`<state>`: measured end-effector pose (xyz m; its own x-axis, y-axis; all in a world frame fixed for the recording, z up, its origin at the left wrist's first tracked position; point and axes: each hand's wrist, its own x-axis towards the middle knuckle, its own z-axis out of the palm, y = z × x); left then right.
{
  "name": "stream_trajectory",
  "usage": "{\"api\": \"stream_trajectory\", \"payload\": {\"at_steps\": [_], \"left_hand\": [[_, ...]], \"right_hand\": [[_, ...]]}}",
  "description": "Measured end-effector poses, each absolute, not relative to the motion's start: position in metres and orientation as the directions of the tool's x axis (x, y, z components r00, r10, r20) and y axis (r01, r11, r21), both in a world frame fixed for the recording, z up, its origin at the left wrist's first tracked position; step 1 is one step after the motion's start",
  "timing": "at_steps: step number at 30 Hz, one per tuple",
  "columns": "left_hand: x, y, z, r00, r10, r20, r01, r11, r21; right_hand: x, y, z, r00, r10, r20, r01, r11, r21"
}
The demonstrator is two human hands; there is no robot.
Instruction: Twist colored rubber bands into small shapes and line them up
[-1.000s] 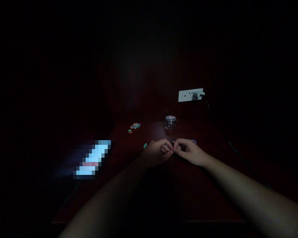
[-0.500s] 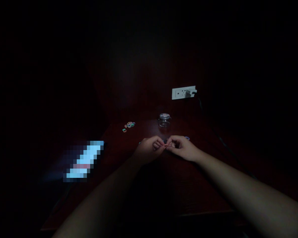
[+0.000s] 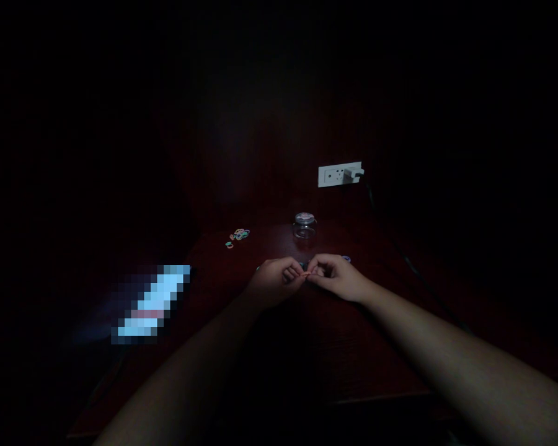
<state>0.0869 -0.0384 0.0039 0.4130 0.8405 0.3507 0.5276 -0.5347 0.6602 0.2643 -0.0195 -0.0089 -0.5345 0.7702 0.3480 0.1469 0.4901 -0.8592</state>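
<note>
My left hand point(image 3: 276, 279) and my right hand point(image 3: 337, 276) meet low over the table, fingertips almost touching. Between them is a small orange band point(image 3: 305, 274) that looks like a hair tie, pinched from both sides; the fingers hide most of it. Just behind my right hand lies a purple ring-shaped band point(image 3: 346, 259). Bits of teal show beside and beyond my left hand, mostly covered. Farther off at the left is a loose pile of small coloured bands point(image 3: 240, 235) in pink, teal and purple.
A clear jar point(image 3: 304, 227) with a lid stands beyond my hands. On the wall, a white socket point(image 3: 339, 174) holds a plug, with a dark cable running down to the right. A bright pixelated screen point(image 3: 155, 303) is at the left of the dark red table point(image 3: 376, 365).
The view has shifted slightly, so everything sits a little farther left. Both hands keep their pinch on the orange band, which shows slightly more between the fingertips.
</note>
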Motion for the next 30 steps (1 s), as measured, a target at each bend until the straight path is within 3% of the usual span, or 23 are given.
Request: {"api": "stream_trajectory", "payload": {"at_steps": [30], "left_hand": [[0.0903, -0.0454, 0.0123, 0.442, 0.831, 0.338, 0.574, -0.552, 0.604]], "right_hand": [[0.2652, -0.0194, -0.0081, -0.539, 0.781, 0.316, 0.200, 0.483, -0.853]]}}
